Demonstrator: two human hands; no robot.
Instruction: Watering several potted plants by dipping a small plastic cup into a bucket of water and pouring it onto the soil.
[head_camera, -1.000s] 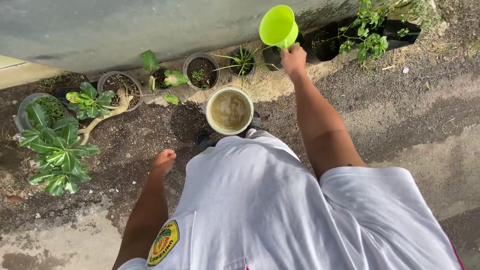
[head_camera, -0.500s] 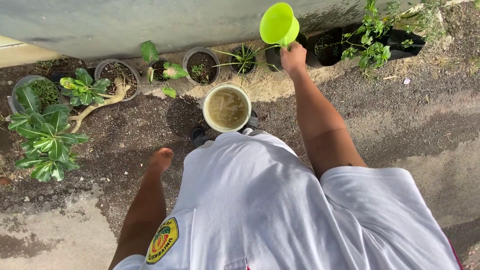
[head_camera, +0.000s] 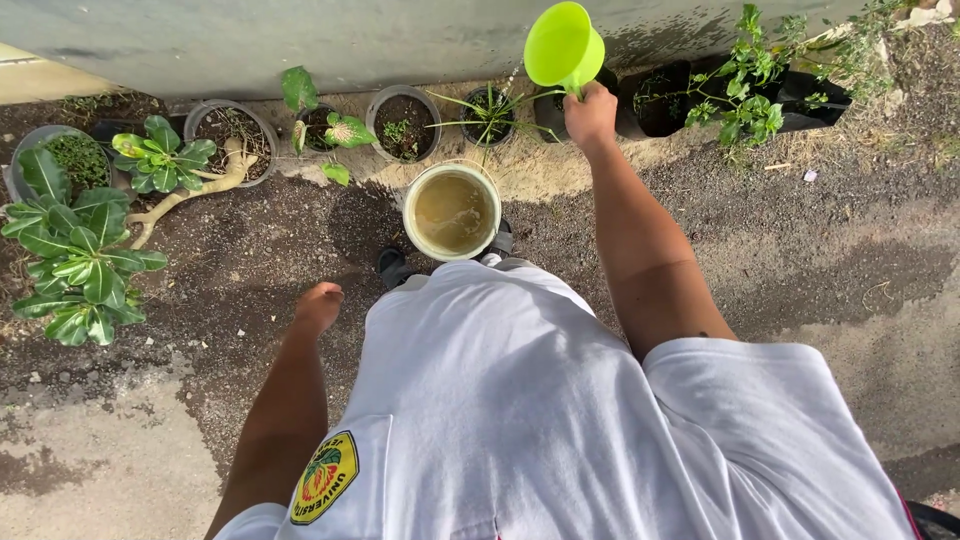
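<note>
The plants on the left have slid further left and up than a second ago, and the green scoop sits a touch higher. The right hand is wrapped tight around the scoop's handle and holds it tipped over a dark pot by the wall. The left hand hangs loose and holds nothing. A white bucket of muddy water stands by the feet. To do it well, tip slowly and aim at the soil. A thin stream may be falling; it is hard to see.
</note>
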